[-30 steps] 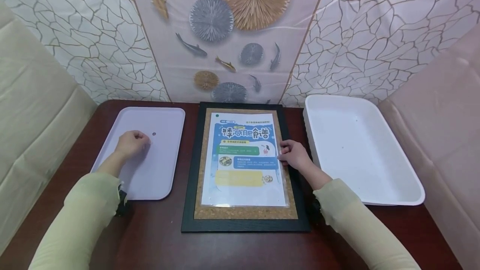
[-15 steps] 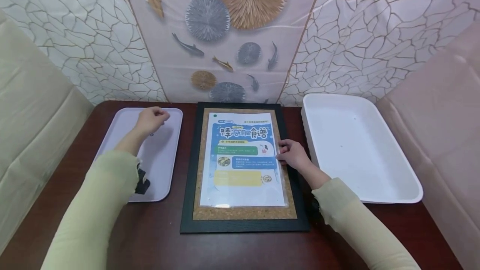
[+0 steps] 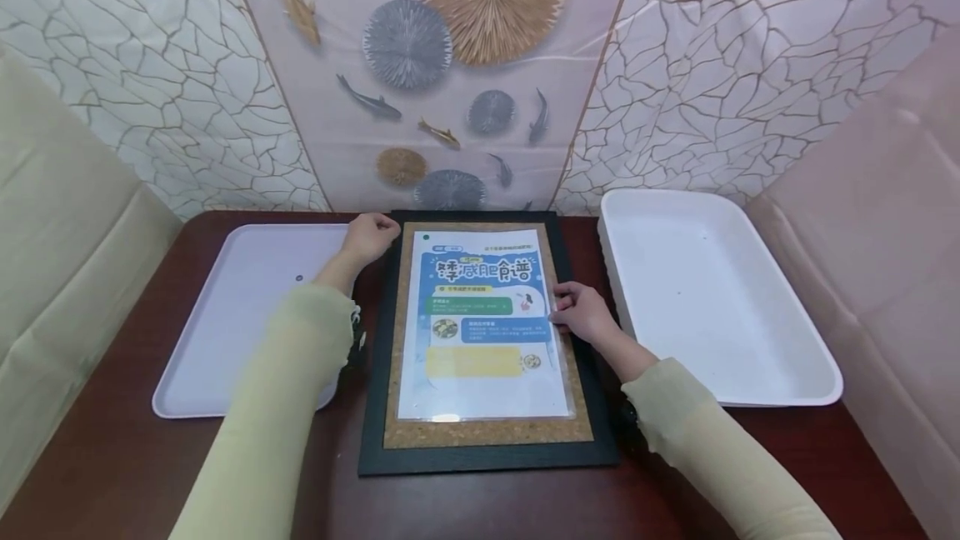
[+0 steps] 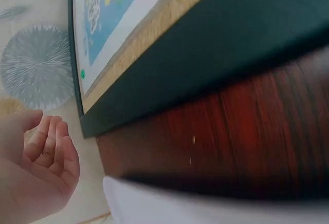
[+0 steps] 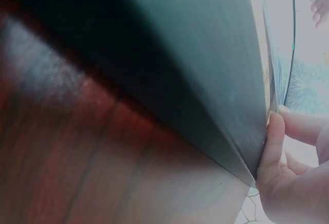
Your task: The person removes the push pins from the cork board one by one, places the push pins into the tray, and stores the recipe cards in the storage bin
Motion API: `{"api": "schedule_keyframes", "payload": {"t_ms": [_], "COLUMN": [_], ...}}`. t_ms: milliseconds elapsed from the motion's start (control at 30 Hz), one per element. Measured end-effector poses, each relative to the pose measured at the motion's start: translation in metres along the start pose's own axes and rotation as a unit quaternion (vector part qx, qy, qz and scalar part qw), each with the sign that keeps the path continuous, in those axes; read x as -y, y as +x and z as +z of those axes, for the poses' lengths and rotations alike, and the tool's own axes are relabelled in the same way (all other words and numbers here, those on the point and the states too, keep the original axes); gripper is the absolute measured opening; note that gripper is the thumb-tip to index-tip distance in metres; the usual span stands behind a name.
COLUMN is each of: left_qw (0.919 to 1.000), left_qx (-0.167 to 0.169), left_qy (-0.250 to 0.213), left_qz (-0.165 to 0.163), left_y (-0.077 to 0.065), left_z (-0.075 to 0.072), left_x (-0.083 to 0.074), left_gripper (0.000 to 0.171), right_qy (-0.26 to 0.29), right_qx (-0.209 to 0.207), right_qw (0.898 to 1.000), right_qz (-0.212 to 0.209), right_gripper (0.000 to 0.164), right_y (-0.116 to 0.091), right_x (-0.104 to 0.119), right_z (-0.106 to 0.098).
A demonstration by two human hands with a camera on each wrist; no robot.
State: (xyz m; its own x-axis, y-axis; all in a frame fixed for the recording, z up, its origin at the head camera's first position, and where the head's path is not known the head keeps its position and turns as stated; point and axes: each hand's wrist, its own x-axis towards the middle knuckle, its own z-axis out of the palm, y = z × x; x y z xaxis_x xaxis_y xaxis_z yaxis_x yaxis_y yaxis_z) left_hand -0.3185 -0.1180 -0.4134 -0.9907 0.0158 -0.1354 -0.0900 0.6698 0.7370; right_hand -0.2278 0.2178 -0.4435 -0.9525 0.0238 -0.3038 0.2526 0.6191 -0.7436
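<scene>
A laminated poster (image 3: 480, 323) lies on a black-framed corkboard (image 3: 488, 433), with a small green dot (image 3: 426, 237) at its upper left corner. My right hand (image 3: 587, 315) pinches the poster's right edge between thumb and finger; the right wrist view shows that hand (image 5: 295, 172) beside the frame. At the board's upper left corner is my left hand (image 3: 367, 237), fingers curled, thumb close to the fingertips. In the left wrist view no object shows in this hand (image 4: 49, 167). A small dark round piece (image 3: 299, 277) lies on the pale tray (image 3: 217, 357).
A deep white tub (image 3: 720, 315) stands right of the board, near the right forearm. Padded panels (image 3: 67, 273) flank the dark wooden table (image 3: 420, 511), and a patterned cloth (image 3: 465, 132) hangs behind it.
My left hand has lifted away from the tray and moved right, to the board's upper left corner. The right hand keeps its place on the poster's edge. The view has shifted slightly.
</scene>
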Motion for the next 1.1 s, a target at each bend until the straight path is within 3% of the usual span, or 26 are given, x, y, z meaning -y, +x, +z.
{"api": "schedule_keyframes", "payload": {"t_ms": [267, 500, 767, 933, 1100], "left_qw": [0.9993, 0.9957, 0.9888, 0.9864, 0.9863], "left_qx": [0.024, 0.040, 0.004, -0.016, -0.014], "left_qy": [-0.009, 0.083, 0.146, 0.158, 0.152], "left_qz": [-0.027, -0.008, -0.032, -0.044, -0.062], "left_y": [0.016, 0.021, 0.024, 0.029, 0.029], "left_z": [0.028, 0.042, 0.046, 0.053, 0.055], "left_x": [-0.004, -0.009, -0.017, -0.019, -0.023], "left_gripper": [0.036, 0.034, 0.030, 0.030, 0.028], "right_qy": [-0.001, 0.001, 0.004, 0.004, 0.006], "right_qx": [-0.007, -0.010, -0.006, -0.011, -0.012], "right_qw": [1.000, 1.000, 1.000, 1.000, 1.000], "right_qz": [-0.001, 0.004, 0.012, 0.012, 0.007], "right_gripper": [0.050, 0.050, 0.050, 0.049, 0.049], "right_y": [0.002, 0.001, 0.001, 0.001, 0.001], "right_x": [-0.004, -0.006, 0.000, -0.001, -0.001], "right_z": [-0.001, 0.000, 0.004, 0.002, 0.001]}}
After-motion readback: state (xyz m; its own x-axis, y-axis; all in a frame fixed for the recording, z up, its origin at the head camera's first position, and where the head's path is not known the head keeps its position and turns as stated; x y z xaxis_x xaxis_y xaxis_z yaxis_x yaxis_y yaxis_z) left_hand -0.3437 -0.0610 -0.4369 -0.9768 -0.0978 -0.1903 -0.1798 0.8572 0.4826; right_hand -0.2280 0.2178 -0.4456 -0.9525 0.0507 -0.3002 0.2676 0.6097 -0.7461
